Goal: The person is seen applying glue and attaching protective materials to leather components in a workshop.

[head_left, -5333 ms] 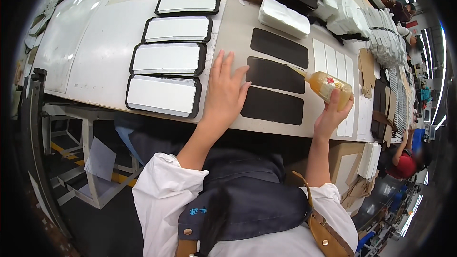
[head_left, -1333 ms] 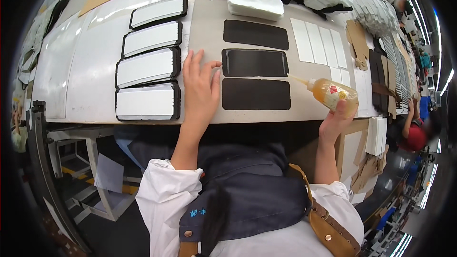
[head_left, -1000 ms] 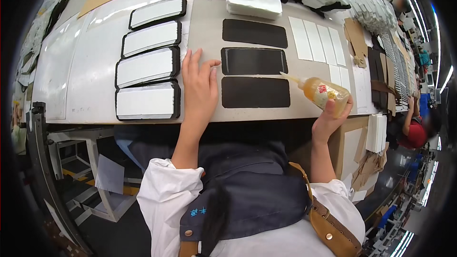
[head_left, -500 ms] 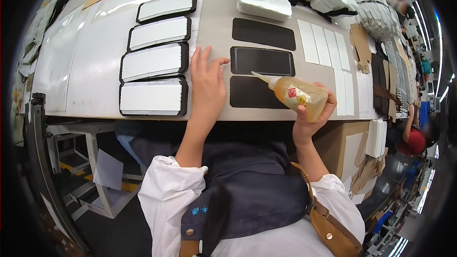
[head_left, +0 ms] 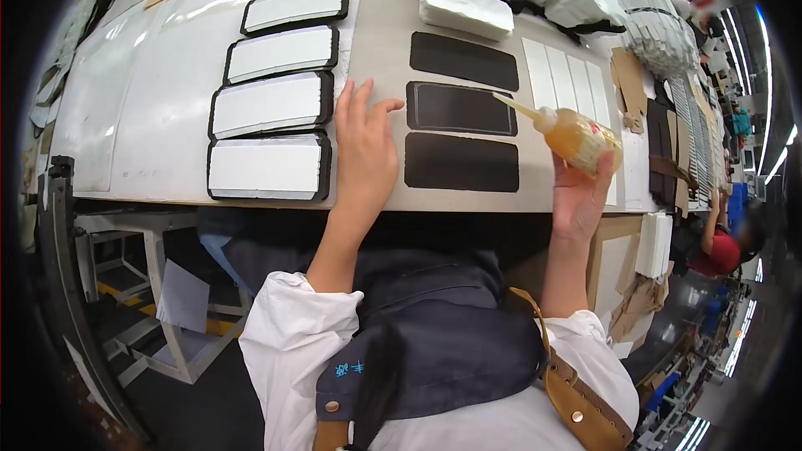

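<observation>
My right hand [head_left: 585, 200] is wrapped round a squeeze bottle [head_left: 589, 144] of amber liquid. The bottle is tilted, its thin pale nozzle pointing left over the upper right end of the middle black panel [head_left: 459, 108]. A fine shiny line runs near this panel's edges. One dark panel [head_left: 464, 61] lies beyond it and another black panel [head_left: 461, 164] nearer to me. To their left, my left hand [head_left: 366, 146] has its fingers apart and holds nothing; its fingertips come close to the middle panel's left edge.
Several black pieces topped with white boards [head_left: 269, 165] form a column at left. A white stack [head_left: 466, 8] stands beyond the panels. White strips [head_left: 561, 75] lie at right, near brown pieces [head_left: 631, 88] and bundled white material [head_left: 660, 38]. A person in red [head_left: 725, 249] is far right.
My right hand has carried the bottle right and slightly away from me, its nozzle going from the middle panel's near edge to its upper right end. My left hand stays almost still.
</observation>
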A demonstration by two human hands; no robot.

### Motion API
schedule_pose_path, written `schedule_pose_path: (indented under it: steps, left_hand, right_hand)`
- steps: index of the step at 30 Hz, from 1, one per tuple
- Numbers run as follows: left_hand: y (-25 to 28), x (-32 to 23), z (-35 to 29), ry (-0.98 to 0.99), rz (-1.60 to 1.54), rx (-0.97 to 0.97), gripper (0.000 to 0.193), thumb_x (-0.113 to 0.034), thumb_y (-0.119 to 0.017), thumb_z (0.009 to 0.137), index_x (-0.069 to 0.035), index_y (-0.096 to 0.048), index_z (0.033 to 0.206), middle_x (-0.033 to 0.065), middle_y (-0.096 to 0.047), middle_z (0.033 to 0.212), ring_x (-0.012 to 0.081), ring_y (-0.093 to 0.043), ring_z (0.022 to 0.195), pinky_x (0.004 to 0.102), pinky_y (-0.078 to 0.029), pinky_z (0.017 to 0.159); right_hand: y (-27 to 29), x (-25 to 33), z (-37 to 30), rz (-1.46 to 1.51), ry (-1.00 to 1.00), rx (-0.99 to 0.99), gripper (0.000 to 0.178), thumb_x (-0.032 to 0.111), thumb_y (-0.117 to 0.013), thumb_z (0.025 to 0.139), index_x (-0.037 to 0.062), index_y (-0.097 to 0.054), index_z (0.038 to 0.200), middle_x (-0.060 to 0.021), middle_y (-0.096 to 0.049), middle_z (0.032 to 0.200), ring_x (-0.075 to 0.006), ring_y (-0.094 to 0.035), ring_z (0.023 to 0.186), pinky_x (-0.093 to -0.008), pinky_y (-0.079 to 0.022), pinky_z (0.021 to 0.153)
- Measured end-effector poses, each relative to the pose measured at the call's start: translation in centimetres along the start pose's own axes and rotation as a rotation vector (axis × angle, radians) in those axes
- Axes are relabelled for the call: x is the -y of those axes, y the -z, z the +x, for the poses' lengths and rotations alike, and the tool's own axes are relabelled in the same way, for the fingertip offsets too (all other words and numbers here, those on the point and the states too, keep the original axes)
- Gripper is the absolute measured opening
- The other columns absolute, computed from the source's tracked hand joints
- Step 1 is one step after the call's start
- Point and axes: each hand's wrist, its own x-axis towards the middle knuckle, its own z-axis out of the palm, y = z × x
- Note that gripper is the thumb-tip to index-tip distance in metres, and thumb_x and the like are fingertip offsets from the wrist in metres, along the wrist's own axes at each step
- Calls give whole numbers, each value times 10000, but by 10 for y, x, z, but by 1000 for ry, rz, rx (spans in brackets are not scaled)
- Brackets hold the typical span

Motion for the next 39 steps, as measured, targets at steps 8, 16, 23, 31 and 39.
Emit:
schedule_pose_path:
  steps: [8,16,23,31,39]
  left_hand:
    - [-1,3,-2,5,13,2,267,25,-508,980,-51,-677,1173,206,-470,1507,421,-327,1478,509,-319,1193]
    - [-2,2,-1,10,30,-3,282,24,-507,980,-72,-695,1166,176,-485,1514,405,-344,1479,504,-322,1189]
    - [0,2,-2,13,26,-9,293,40,-501,974,-70,-696,1164,181,-487,1512,402,-347,1478,502,-321,1189]
    - [-3,6,-1,-13,24,-1,311,79,-523,911,-49,-671,1152,239,-467,1491,448,-320,1474,520,-320,1190]
    - [-4,6,-1,-3,17,-26,319,75,-511,936,-65,-691,1158,201,-482,1495,418,-325,1487,506,-316,1193]
  right_hand:
    - [63,14,-38,-548,375,-145,592,200,-733,962,17,-392,1410,-113,-527,1339,-212,-544,1256,-394,-460,1085]
    - [67,3,-48,-906,575,-57,700,244,-769,908,16,-333,1406,-194,-479,1398,-274,-505,1298,-409,-414,1134]
    - [56,-5,-50,-906,603,24,728,305,-802,903,28,-334,1386,-194,-483,1363,-269,-494,1307,-408,-407,1138]
    - [23,-25,-52,-845,623,144,768,443,-800,895,25,-356,1362,-192,-498,1335,-249,-543,1227,-388,-463,1066]
    - [6,-45,-48,-688,564,348,738,248,-848,852,86,-308,1328,-189,-465,1304,-319,-582,1214,-523,-493,1096]
